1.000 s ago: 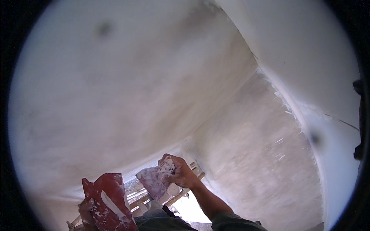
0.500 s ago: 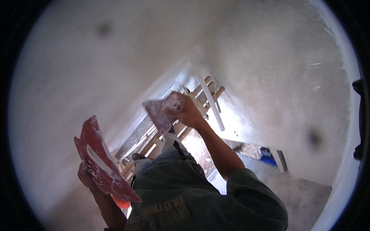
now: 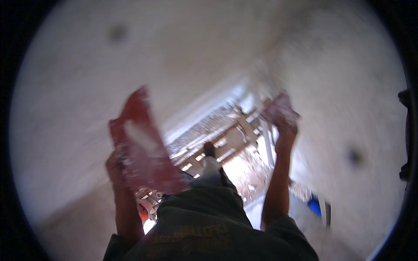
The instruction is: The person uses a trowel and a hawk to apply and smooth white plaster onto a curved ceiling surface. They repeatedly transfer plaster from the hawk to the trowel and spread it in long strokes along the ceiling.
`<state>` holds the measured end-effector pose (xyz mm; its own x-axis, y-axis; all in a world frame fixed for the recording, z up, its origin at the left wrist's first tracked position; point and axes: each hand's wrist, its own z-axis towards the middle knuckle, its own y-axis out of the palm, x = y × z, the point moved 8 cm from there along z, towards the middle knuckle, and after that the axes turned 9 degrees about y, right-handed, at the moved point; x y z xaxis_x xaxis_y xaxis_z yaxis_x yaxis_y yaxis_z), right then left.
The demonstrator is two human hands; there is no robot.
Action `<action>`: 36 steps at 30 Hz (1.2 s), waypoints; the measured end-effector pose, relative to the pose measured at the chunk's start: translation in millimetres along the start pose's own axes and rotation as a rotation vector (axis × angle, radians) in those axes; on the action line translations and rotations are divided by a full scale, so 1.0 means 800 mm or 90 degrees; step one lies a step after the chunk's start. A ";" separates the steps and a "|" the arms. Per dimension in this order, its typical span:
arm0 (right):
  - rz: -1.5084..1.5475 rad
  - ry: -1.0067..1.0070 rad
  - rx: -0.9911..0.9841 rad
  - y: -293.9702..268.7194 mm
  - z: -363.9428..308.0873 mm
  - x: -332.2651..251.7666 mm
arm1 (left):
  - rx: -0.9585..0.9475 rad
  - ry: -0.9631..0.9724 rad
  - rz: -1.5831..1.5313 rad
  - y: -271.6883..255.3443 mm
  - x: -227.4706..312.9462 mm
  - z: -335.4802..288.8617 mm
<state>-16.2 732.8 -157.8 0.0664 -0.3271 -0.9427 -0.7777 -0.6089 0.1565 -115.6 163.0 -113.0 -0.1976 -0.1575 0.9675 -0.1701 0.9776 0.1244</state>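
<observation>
My left hand (image 3: 115, 168) grips the edge of a large, bent red sheet (image 3: 150, 167), smeared with white. On its face lies a streak of white paste (image 3: 141, 138). Over to the right, my raised right hand (image 3: 287, 129) is closed around a smaller reddish spreader sheet (image 3: 278, 108), also smeared white. That sheet is in front of the pale wall corner; blur hides whether it touches the wall. Motion smears both hands somewhat, and the fingers behind the large sheet are hidden.
Pale plastered walls (image 3: 96, 82) rise on the left and right (image 3: 344, 95). Far below are wooden planks (image 3: 235, 139) with gaps, and my foot (image 3: 209, 148) rests over them. An upright pale strip (image 3: 266, 141), a blue object (image 3: 314, 206) and an orange container (image 3: 142, 211) also show.
My right hand has swung right with the smaller sheet, from above my legs to the wall corner. My left hand has risen and shifted right with the large sheet. The view has turned.
</observation>
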 end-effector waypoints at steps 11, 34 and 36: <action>-0.353 -0.162 -0.363 0.270 -0.453 -0.095 | -0.186 -0.079 -0.254 -0.133 0.061 -0.124; -0.709 -0.750 -0.300 0.315 -0.557 -0.074 | -0.257 -0.073 -0.294 -0.125 0.050 -0.126; -0.718 -0.772 -0.293 0.336 -0.545 -0.087 | -0.303 -0.090 -0.272 -0.123 0.049 -0.123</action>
<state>42.6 276.5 78.1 -0.2312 0.9344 -0.2711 -0.4383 -0.3488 -0.8284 -11.9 74.1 -65.4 -0.3373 -0.5305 0.7777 0.1779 0.7753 0.6060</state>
